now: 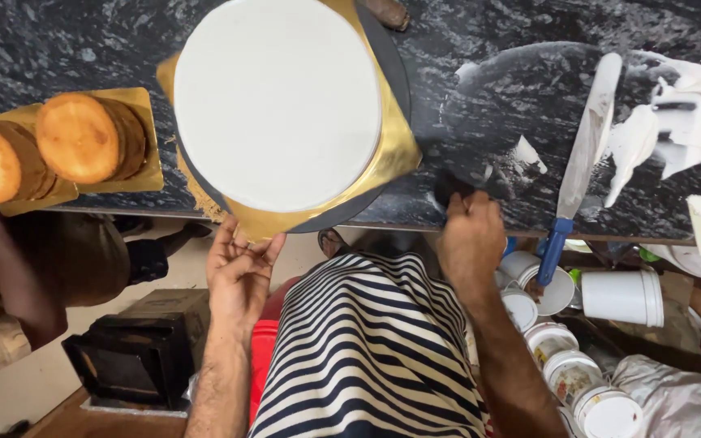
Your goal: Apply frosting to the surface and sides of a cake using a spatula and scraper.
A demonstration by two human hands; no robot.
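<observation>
Striped navy-and-white shirt point(371, 349) filled the near foreground. Left hand point(239, 272) lay under the front edge of the black marble desk point(58, 49), fingers point(229, 243) loosely spread, touching the near corner of the square gold cake board point(395, 154), grasping nothing visible. Right hand point(470, 239) rested clenched at the desk's front edge; contents could not be told. Round white-iced cake point(277, 101) sat on the board: top evenly coated and smooth, sides hidden, no decoration yet. Round form, no long axis; flat top faced upward. Blue-handled palette knife point(582, 162) lay apart, right.
</observation>
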